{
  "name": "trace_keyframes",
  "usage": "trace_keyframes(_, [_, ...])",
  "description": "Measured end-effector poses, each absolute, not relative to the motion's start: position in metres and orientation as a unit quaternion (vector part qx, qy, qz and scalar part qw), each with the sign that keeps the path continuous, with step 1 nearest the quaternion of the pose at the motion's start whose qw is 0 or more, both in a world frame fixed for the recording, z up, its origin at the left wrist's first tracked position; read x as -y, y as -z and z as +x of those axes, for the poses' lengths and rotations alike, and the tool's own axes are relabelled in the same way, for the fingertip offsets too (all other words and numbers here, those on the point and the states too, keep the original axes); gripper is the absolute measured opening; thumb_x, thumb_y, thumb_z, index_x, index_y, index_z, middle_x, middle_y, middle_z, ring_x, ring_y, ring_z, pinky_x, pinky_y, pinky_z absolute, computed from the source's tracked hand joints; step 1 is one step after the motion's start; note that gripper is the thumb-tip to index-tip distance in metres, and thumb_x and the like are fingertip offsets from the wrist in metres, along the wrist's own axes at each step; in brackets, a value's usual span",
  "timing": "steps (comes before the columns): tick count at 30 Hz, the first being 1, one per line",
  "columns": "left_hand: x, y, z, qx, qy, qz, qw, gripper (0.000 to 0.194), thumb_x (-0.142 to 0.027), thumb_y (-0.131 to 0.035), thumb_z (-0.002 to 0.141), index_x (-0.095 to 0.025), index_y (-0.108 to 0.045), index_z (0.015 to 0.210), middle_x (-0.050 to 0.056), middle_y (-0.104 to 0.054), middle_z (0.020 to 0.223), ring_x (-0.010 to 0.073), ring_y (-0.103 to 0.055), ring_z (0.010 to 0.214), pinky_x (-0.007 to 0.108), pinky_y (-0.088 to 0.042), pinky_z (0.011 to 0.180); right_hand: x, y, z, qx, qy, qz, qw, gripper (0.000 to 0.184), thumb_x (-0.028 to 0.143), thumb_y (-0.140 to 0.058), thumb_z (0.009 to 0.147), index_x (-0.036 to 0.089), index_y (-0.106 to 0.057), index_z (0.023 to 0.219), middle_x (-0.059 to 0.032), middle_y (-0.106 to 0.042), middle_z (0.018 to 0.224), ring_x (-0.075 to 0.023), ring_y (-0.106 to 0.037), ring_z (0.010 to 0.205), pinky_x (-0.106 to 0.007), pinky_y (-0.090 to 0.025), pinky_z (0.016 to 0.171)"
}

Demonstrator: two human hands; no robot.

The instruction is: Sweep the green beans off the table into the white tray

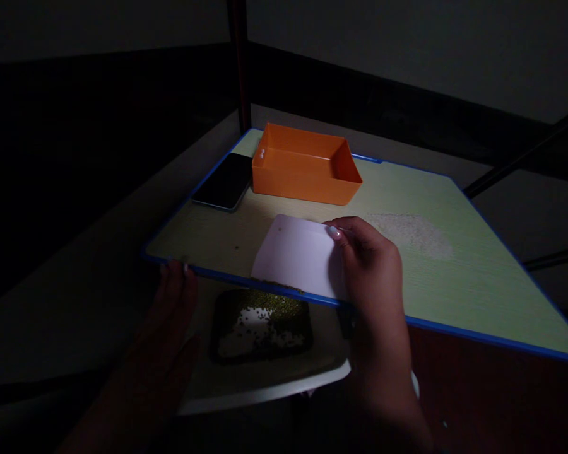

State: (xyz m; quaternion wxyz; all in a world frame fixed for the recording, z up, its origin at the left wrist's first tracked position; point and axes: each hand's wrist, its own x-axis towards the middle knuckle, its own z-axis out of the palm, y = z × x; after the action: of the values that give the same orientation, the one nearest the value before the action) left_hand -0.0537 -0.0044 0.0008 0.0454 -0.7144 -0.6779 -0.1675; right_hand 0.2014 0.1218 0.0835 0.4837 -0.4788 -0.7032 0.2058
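My right hand point(372, 261) pinches a white card point(298, 252) by its right side, and the card lies slanted at the table's near edge. A thin line of small green grains point(277, 286), like mung beans, runs along the card's lower edge at the blue rim. Below that rim, a dark-edged tray point(214, 337) holds more green grains around a pale bare patch. My left hand point(168, 315), in deep shadow, has its fingers stretched out with the tips at the table's blue edge; it holds nothing I can see.
An orange open box point(307, 193) stands at the back of the pale table point(478, 271). Left of it lies a dark-screened tablet or phone point(224, 181). A patch of whitish grains point(411, 234) lies to the right. The tray rests on a white seat point(265, 392) below.
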Motion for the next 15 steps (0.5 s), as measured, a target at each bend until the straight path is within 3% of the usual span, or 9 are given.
trace_keyframes(4, [0.0012, 0.0063, -0.0530, 0.679, 0.181, -0.707, 0.077, 0.079, -0.019, -0.034, 0.089, -0.028, 0.018, 0.147, 0.000, 0.025, 0.162, 0.0353, 0.007, 0.150, 0.053, -0.018, 0.122, -0.1222, -0.0831, 0.2018, 0.699, -0.212, -0.482, 0.484, 0.018, 0.018, -0.052, 0.089, 0.023, -0.069, 0.087, 0.0011, -0.075, 0.083, -0.0147, -0.068, 0.079, -0.028, -0.050, 0.072])
trace_keyframes(9, [-0.0010, 0.0100, -0.0515, 0.680, 0.191, -0.702, 0.095, 0.078, -0.020, -0.034, 0.089, -0.026, 0.018, 0.148, 0.004, 0.022, 0.163, 0.0350, 0.004, 0.151, 0.055, -0.021, 0.121, -0.1214, -0.0839, 0.1997, 0.695, -0.212, -0.492, 0.479, 0.018, 0.016, -0.052, 0.089, 0.022, -0.069, 0.086, 0.0003, -0.075, 0.082, -0.0142, -0.068, 0.076, -0.026, -0.048, 0.070])
trace_keyframes(15, [-0.0037, 0.0110, -0.0509, 0.676, 0.204, -0.701, 0.101, 0.078, -0.020, -0.034, 0.089, -0.029, 0.017, 0.147, -0.003, 0.023, 0.162, 0.0317, 0.006, 0.151, 0.050, -0.020, 0.123, -0.1202, -0.0847, 0.1988, 0.694, -0.210, -0.498, 0.476, 0.015, 0.016, -0.053, 0.089, 0.022, -0.067, 0.085, 0.0009, -0.074, 0.080, -0.0132, -0.067, 0.074, -0.025, -0.046, 0.068])
